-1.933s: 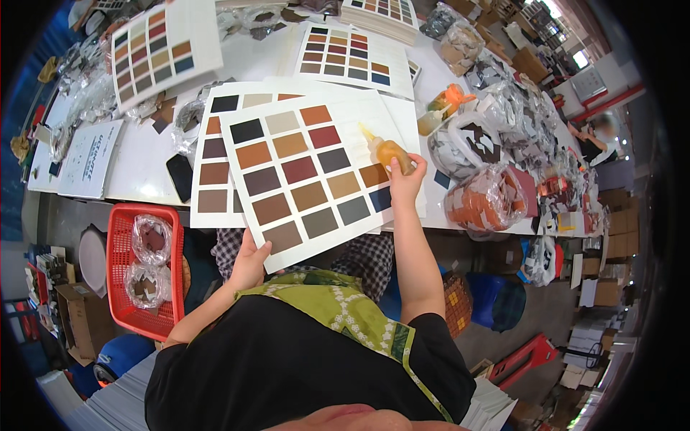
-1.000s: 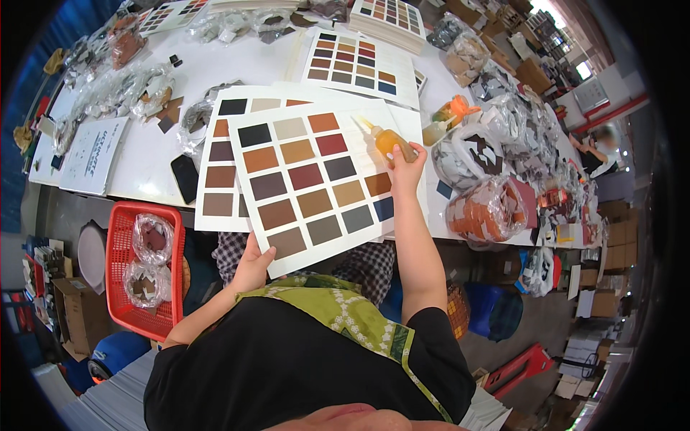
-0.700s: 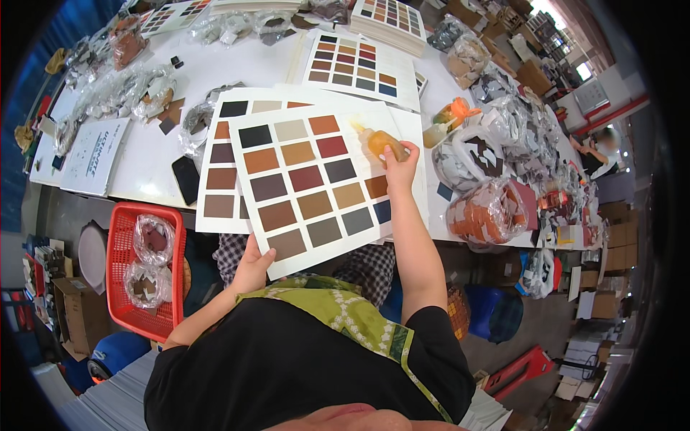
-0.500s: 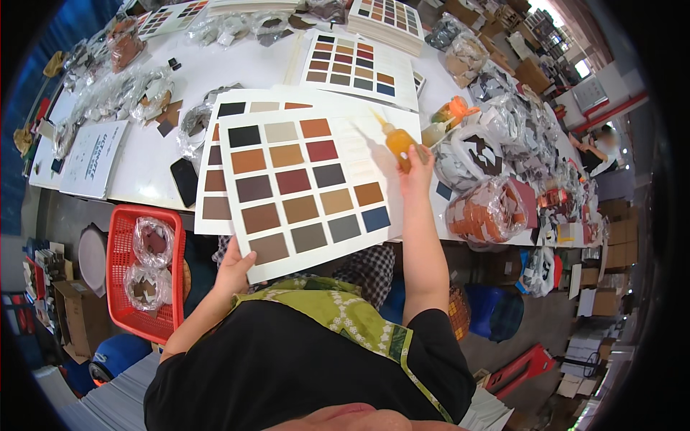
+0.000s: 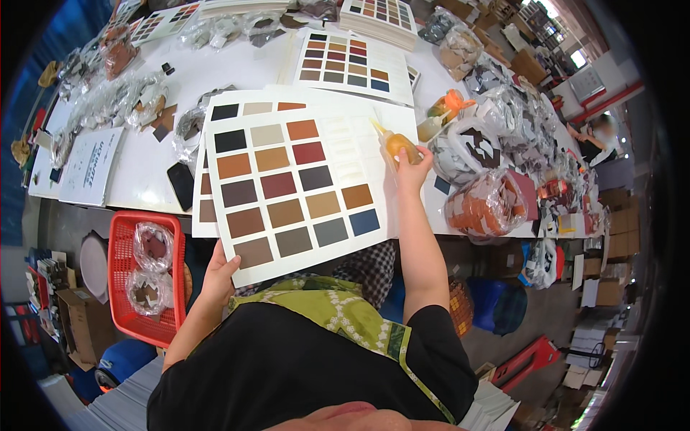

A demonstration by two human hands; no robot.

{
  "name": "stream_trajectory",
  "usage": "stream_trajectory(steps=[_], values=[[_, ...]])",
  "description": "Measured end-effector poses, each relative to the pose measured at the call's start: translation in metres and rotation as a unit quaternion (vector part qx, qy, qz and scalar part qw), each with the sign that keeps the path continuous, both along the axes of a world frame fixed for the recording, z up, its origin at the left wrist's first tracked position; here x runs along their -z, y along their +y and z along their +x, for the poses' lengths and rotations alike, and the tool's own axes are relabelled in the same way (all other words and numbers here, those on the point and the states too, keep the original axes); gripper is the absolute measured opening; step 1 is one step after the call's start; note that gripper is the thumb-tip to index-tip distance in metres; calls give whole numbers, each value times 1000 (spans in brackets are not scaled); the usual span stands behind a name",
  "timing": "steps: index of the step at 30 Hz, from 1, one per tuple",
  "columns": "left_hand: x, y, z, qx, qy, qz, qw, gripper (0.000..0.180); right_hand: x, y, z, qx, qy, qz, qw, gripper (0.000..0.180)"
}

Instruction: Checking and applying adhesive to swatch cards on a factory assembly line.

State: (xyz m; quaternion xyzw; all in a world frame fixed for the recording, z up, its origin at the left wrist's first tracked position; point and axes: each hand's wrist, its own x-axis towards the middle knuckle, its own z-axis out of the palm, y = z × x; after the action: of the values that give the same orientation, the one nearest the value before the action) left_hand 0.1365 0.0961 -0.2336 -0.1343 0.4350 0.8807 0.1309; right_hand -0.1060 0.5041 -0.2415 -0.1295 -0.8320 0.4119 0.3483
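My left hand (image 5: pixel 223 271) grips the lower left corner of a white swatch card (image 5: pixel 295 256), thumb on its face. Rows of coloured squares cover most of the card, from black and beige to brown, red and blue. Along its upper right side, a column of blank places shows faint glossy marks. Near the card's right edge my right hand (image 5: pixel 412 169) is closed round a squeeze bottle (image 5: pixel 399 146) of amber glue, its yellow nozzle pointing up and left. Beneath the held card, a second swatch card (image 5: pixel 204 224) partly shows on the table.
Another swatch card (image 5: pixel 343 63) lies farther back, near a stack of cards (image 5: pixel 381 27). Plastic bags of swatches (image 5: pixel 486 205) crowd the right side, beside an orange-capped bottle (image 5: pixel 451 105). A phone (image 5: pixel 181 185) lies left; a red basket (image 5: pixel 115 276) stands below the table edge.
The held card and my left hand have shifted slightly left and down. My right hand has turned the glue bottle a little, its nozzle now tilting more to the left.
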Motion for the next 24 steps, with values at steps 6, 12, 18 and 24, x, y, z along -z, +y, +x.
stream_trajectory(steps=[6, 12, 18, 24], values=[[0, 7, -2, -4, -4, -28, 1000, 56, -25, -30, 19, -117, -72, -252, 958, 36], [0, 8, -3, 0, -4, -19, 1000, 57, -24, -6, 29, -48, -21, -245, 968, 37], [-6, 15, -7, -1, 6, -9, 1000, 55, 2, 15, 26, -33, -54, -94, 994, 37], [-8, 21, -9, -10, -8, -8, 1000, 54, -49, -12, 54, -91, -57, -365, 925, 40]])
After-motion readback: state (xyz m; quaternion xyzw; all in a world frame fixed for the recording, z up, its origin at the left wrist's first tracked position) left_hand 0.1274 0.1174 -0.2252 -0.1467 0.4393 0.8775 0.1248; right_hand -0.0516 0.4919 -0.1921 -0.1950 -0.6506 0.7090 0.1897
